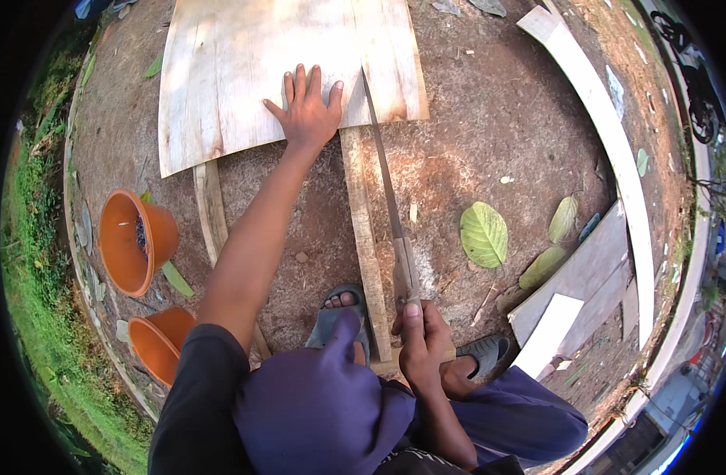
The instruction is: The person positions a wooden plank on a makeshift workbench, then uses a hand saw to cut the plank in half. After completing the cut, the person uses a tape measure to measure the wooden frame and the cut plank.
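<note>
Plainly, the left hand [309,119] lies open, fingers spread, on a pale flat wooden sheet [228,71]; the right hand [422,340] clasps a long dark-bladed, brown-handled saw [389,186] crossing the sheet's near edge

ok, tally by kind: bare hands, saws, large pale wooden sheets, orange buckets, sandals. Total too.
Hands: 2
Saw: 1
Large pale wooden sheet: 1
Orange buckets: 2
Sandals: 2
Total: 8
</note>
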The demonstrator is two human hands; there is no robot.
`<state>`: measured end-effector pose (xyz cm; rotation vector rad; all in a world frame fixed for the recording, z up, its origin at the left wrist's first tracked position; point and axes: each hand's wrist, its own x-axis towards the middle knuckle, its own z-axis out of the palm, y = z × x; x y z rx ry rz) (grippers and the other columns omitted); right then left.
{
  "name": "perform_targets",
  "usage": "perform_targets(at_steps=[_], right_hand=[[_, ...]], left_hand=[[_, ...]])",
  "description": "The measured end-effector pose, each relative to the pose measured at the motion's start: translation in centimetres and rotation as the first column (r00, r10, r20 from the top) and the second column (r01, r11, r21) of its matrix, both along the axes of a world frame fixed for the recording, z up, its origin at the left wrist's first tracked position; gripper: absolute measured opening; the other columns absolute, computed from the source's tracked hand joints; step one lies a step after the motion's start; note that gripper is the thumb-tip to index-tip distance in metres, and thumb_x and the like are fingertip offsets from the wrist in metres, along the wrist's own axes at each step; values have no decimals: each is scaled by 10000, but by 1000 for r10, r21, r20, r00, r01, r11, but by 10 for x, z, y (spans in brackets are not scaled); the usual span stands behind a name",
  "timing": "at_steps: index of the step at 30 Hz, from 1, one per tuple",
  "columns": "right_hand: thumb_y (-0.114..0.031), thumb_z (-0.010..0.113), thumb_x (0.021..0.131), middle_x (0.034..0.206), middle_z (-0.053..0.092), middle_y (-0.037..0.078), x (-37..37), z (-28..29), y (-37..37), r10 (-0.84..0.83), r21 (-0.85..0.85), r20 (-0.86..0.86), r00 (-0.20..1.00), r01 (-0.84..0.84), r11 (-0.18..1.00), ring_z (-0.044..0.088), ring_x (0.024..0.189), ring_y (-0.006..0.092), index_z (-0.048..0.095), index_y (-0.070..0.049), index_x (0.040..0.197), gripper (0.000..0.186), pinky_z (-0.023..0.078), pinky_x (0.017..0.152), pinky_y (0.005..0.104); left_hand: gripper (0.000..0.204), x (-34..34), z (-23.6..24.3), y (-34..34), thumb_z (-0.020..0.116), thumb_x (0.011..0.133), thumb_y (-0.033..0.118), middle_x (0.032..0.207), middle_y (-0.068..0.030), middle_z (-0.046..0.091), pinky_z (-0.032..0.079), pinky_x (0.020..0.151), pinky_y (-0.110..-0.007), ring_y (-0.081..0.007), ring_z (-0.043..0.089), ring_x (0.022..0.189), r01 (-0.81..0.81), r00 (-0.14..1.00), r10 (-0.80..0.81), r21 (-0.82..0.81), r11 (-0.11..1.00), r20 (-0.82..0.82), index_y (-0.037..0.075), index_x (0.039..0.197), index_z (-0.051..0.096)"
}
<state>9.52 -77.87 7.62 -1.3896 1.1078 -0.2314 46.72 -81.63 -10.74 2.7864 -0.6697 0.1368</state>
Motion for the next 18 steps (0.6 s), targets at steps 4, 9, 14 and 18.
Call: perform_targets(at_steps=[4,9,14,18], right_hand=[[-261,540,1047,692,559,-3,2,-7,1,52,-98,-28,998,-54,994,439,620,71,556,-23,798,346,348,568,269],[-175,612,982,591,537,81,-24,-20,17,-4,-237,-123,992,-25,971,484,541,118,582,-1,771,276,381,502,337],[-171,623,968,556,515,69,18,-30,-2,-66,-189,-97,993,46,981,460,518,102,569,-3,742,287,358,480,335],[-203,619,978,565,527,50,81,-53,-36,-60,-116,-96,994,49,992,473,535,85,576,2,753,308,361,485,322]], left_hand=[[711,-7,2,-6,402,992,645,1680,-110,218,-10,1151,-777,-333,113,1567,-3,1000,3,32,999,2,242,1576,373],[710,-6,-10,-2,474,979,627,1658,-149,268,-6,1129,-795,-357,162,1556,18,994,-16,-18,1000,105,217,1555,419],[709,-5,-14,-3,484,971,634,1645,-160,296,-1,1114,-812,-371,180,1550,43,988,-37,-34,999,153,218,1544,439],[698,-8,-11,-7,490,968,638,1641,-151,312,9,1106,-822,-371,196,1546,36,993,-31,-48,998,111,225,1530,464]])
